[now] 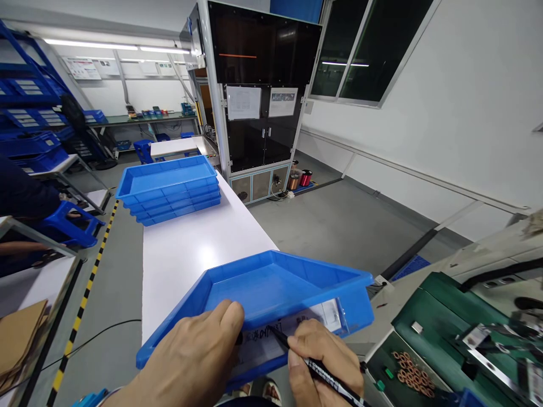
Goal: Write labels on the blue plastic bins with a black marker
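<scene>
A blue plastic tray (263,282) rests on the near end of the white table, its front side tilted toward me. My left hand (195,353) is closed on the front rim, and a small dark end, perhaps a cap, shows by its fingers. My right hand (324,359) grips a black marker pen (324,373) whose tip touches the label card (267,339) on the tray's front. Dark handwriting shows on the card; my right fingers cover some of it.
Several stacked blue trays (169,186) stand farther along the white table (182,254). A black cabinet machine (263,130) rises behind. At right, green equipment (441,316) holds copper-coloured rings (413,373). A seated person (25,192) is at left.
</scene>
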Demonstrator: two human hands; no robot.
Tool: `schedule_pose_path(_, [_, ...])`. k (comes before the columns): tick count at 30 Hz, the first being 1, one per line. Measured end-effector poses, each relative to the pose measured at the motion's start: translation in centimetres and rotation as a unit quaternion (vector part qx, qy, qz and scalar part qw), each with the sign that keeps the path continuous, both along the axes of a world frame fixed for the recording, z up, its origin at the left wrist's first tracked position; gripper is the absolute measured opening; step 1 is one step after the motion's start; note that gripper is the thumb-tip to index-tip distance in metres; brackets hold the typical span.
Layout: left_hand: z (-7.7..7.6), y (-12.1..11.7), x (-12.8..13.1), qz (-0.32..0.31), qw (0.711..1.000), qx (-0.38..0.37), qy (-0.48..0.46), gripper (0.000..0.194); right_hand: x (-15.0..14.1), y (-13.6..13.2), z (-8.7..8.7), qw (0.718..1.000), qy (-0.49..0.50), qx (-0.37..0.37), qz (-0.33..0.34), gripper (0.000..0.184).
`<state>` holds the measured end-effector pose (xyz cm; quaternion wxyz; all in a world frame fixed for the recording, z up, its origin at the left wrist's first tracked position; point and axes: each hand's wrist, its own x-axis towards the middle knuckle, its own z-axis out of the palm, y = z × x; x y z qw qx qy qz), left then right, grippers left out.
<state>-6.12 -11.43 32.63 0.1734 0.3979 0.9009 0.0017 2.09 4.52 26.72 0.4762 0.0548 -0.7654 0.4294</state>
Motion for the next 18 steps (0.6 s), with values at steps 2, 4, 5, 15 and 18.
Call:
schedule_pose_path(2, [-0.2,-0.1,0.0,-0.004,1.000,0.006,0.005,0.016,0.1,0.1,0.3,0.999,-0.024,0.014,0.020,0.012])
schedule_pose_path(4, [-0.2,-0.1,0.0,-0.008,1.000,0.013,0.013,0.016,0.1,0.1,0.3,0.999,-0.025,0.011,0.018,0.012])
schedule_pose_path(5, [-0.3,-0.1,0.0,-0.009,1.000,0.017,0.017,0.016,0.1,0.1,0.3,1.000,-0.017,0.006,0.009,0.012])
schedule_pose_path(15, [-0.9,-0.9,-0.4,-0.012,0.998,0.049,0.037,0.015,0.6,-0.2,0.2,0.998,-0.027,-0.061,0.022,0.012])
schedule_pose_path(18, [-0.5,-0.7,-1.0,0.008,0.998,0.043,0.043,0.012,0.8,-0.2,0.3,0.995,0.024,-0.098,0.027,0.011])
